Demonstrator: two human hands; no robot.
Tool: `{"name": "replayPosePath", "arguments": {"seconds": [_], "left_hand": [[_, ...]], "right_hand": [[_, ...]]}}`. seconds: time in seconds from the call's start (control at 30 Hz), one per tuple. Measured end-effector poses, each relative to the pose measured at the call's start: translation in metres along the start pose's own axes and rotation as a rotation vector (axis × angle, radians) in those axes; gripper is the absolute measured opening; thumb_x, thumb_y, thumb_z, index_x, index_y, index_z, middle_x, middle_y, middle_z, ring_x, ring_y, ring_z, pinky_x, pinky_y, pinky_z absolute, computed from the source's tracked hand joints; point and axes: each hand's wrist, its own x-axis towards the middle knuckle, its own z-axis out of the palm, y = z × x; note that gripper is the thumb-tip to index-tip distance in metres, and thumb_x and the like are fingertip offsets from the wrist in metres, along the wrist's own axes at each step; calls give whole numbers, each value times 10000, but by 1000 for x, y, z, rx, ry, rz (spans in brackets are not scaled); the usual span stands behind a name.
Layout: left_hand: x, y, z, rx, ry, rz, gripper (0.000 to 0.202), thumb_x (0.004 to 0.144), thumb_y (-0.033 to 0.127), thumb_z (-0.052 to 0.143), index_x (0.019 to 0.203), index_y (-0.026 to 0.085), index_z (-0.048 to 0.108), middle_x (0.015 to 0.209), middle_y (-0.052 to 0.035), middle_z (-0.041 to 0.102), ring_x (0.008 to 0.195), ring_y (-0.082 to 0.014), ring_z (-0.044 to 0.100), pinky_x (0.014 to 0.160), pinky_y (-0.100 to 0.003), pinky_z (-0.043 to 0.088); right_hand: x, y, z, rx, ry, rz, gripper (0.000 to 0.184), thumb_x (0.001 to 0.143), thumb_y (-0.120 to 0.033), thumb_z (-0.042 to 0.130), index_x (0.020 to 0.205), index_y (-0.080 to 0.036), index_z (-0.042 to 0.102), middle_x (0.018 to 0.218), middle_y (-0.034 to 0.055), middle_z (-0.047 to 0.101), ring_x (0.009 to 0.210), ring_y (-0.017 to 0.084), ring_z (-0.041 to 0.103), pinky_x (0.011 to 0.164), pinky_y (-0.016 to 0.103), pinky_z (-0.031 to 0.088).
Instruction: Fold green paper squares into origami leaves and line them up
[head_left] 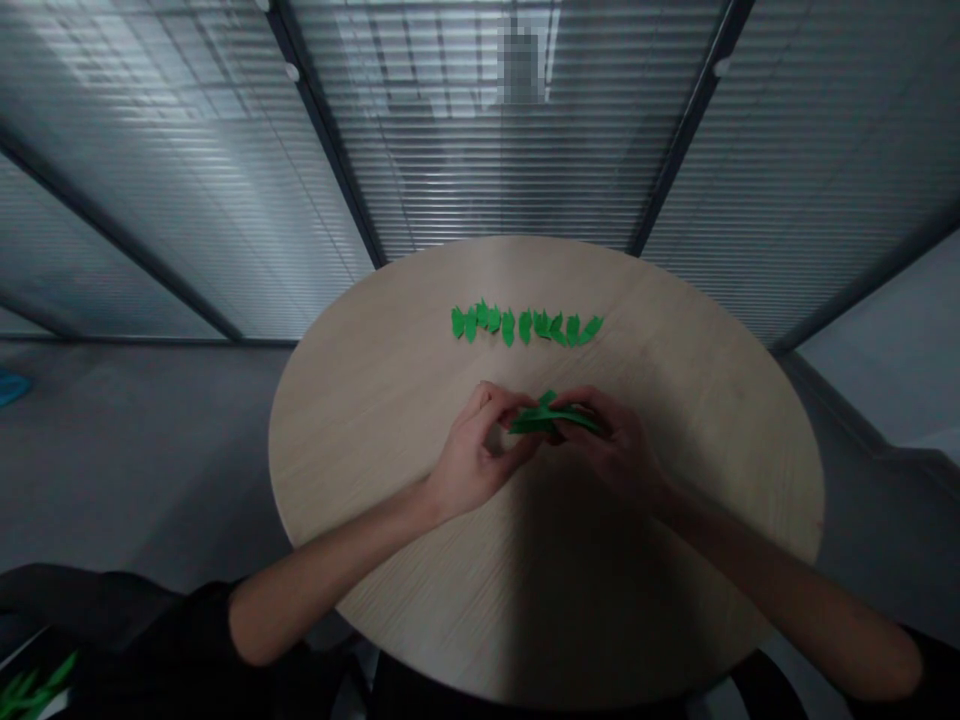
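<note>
Over the middle of the round table (360,430), my left hand (472,455) and my right hand (619,445) meet at a green folded strip piece (551,413), which looks like paper. My left thumb and fingers pinch its left end. The right fingers close around its other end and cover part of it. A short green bit sticks up between the two hands. Farther back on the table lies a row of several small leaf-shaped green pieces (525,326), some overlapping, apart from both hands.
Glass partitions with horizontal blinds (510,200) stand close behind the table's far edge. At the lower left are more green leaf-like pieces (37,690). A blue object (11,387) lies on the floor at the far left. A dark shadow covers the table's near part.
</note>
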Motion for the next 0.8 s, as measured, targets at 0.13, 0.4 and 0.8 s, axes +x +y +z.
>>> {"name": "replayPosePath", "arguments": {"seconds": [0.13, 0.4, 0.8], "left_hand": [[1, 2, 0, -17, -9, -7, 209, 943, 232, 724, 1136, 195, 653, 926, -34, 617, 839, -166, 599, 735, -301, 499], [1, 0, 0, 63, 74, 62, 228, 917, 128, 689, 1127, 207, 645, 991, -55, 667, 927, -191, 616, 807, -336, 515], [-2, 0, 2, 23, 72, -122, 258, 896, 107, 663, 1134, 204, 693, 819, 4, 686, 646, -116, 553, 602, -247, 441]], "right_hand": [[-1, -1, 1, -35, 7, -36, 207, 841, -365, 816, 956, -237, 700, 814, 10, 764, 740, 191, 767, 715, 325, 635], [-1, 0, 3, -18, 3, -36, 302, 836, -487, 825, 952, -243, 691, 876, 28, 761, 772, 206, 779, 737, 360, 673], [-2, 7, 3, -26, -44, -12, 199, 915, -396, 755, 995, -240, 660, 887, 28, 730, 785, 183, 736, 729, 338, 630]]}}
